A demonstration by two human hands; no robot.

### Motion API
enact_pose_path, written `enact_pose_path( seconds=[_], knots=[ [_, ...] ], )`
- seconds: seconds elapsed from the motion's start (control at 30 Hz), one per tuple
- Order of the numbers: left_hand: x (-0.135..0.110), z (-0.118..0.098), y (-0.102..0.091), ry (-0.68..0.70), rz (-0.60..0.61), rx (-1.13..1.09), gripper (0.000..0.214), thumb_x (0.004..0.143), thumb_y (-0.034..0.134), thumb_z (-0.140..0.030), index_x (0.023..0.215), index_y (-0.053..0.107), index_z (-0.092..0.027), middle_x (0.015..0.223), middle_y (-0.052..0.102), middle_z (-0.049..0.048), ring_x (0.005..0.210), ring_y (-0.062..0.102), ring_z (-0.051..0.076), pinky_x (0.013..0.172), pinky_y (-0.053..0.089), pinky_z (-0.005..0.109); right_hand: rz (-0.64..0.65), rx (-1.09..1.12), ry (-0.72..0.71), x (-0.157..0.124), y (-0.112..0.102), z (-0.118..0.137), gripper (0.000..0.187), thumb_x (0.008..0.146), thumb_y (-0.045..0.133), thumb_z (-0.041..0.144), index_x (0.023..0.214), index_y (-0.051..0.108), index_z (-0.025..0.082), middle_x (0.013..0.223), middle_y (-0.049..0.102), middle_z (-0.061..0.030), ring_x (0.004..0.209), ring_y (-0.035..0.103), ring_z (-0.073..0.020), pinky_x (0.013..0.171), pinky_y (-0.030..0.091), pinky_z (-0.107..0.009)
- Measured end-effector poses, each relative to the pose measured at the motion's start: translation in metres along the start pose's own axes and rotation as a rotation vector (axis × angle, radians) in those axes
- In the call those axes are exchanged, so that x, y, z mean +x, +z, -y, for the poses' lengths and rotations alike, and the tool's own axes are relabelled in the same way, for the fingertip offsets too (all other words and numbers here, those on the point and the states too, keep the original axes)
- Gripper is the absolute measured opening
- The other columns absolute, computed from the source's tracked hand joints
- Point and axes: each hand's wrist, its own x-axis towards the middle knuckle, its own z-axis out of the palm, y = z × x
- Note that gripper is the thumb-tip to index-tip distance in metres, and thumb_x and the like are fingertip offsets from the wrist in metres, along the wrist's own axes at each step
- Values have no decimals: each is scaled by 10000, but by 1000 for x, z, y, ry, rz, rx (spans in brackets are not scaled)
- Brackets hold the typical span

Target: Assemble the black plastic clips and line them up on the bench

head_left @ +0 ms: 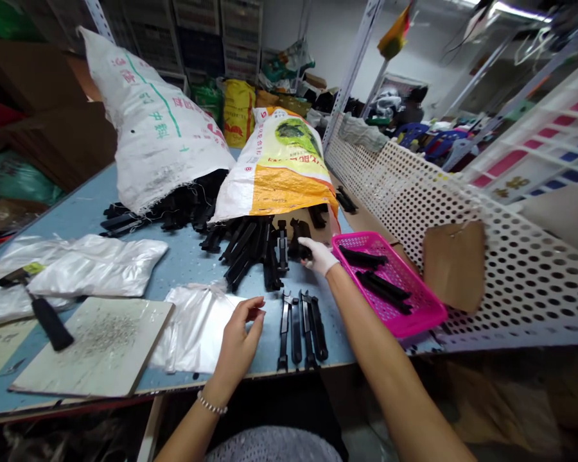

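My right hand (320, 255), in a white glove, grips a black plastic part (299, 232) at the edge of a heap of similar long black parts (245, 247). That heap spills from the mouth of a white and orange woven sack (289, 183). My left hand (241, 333), bare with a beaded bracelet, hovers with loosely bent fingers and thumb apart; I see nothing in it. Just right of it, several black slotted parts (303, 328) lie side by side near the table's front edge. A pink basket (414, 321) by my right forearm holds a few more black parts (384, 290).
A large white sack (164, 128) also spills black parts at the back left. Clear plastic bags (192, 330) lie left of my left hand. A hammer (48, 317) rests by a worn board (96, 346). A perforated white panel (414, 199) borders the right side.
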Motion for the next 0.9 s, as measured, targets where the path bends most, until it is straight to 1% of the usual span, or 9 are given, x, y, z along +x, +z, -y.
enact_pose_path(
  seconds=[0.13, 0.23, 0.3, 0.4, 0.47, 0.57, 0.7, 0.8, 0.9],
  knots=[
    [11, -18, -14, 386, -22, 366, 524, 908, 537, -164, 1415, 453, -267, 1451, 489, 125, 1423, 358, 324, 1161, 271, 576, 221, -38, -67, -55, -19, 10, 277, 862, 655, 399, 994, 689, 159, 774, 642, -13, 636, 573, -147, 536, 459, -245],
    [26, -41, -22, 574, 134, 513, 638, 887, 521, -85, 1463, 407, -335, 1484, 479, 89, 1458, 298, 336, 1181, 101, 645, 553, -83, -203, -103, -22, 14, 336, 791, 711, 473, 980, 698, 195, 823, 651, 3, 694, 571, -151, 596, 451, -241],
    [29, -52, -28, 498, 263, 492, 645, 881, 555, -126, 1471, 401, -337, 1373, 581, 103, 1325, 493, 345, 1134, 276, 620, 690, 3, -177, -128, -21, 11, 482, 877, 524, 632, 1007, 672, 192, 804, 634, -8, 603, 542, -132, 536, 428, -244],
    [17, -56, -37, 173, 299, 311, 722, 884, 624, -304, 1526, 294, -310, 1317, 618, 124, 1158, 623, 341, 988, 487, 523, 593, 176, -179, -149, -14, 1, 617, 945, 267, 695, 1036, 605, 186, 782, 595, -24, 545, 509, -121, 500, 410, -251],
    [2, -51, -38, 20, 272, 123, 709, 922, 572, -382, 1545, 241, -306, 1450, 520, 110, 1280, 544, 326, 1057, 447, 497, 451, 124, -285, -156, -5, -4, 483, 975, 327, 619, 948, 568, 201, 789, 567, -20, 631, 527, -133, 585, 435, -259],
    [-17, -41, -35, -111, 207, -136, 593, 964, 480, -445, 1515, 337, -282, 1551, 400, 74, 1420, 382, 303, 1150, 353, 457, 347, -99, -383, -159, 11, -3, 356, 1016, 354, 465, 801, 497, 218, 755, 530, -5, 693, 511, -146, 659, 419, -270],
    [-29, -43, -34, -332, 210, -302, 702, 943, 503, -517, 1550, 240, -284, 1339, 601, 121, 1000, 692, 266, 931, 540, 417, 350, -332, -481, -155, 25, 2, 297, 1016, 364, 401, 800, 467, 225, 752, 531, 2, 693, 501, -151, 659, 384, -270],
    [-35, -53, -38, -398, 288, -278, 781, 962, 455, -532, 1576, 48, -272, 1183, 669, 112, 747, 692, 201, 778, 577, 386, 348, -455, -602, -153, 27, 3, 285, 1003, 369, 375, 780, 452, 217, 726, 528, -3, 662, 486, -149, 637, 353, -269],
    [-40, -58, -43, -308, 309, -144, 731, 979, 426, -507, 1575, 62, -293, 1445, 503, 138, 882, 693, 227, 833, 570, 413, 349, -484, -684, -154, 23, 7, 299, 982, 355, 346, 727, 432, 211, 654, 477, 10, 587, 414, -132, 592, 305, -268]
  ],
)
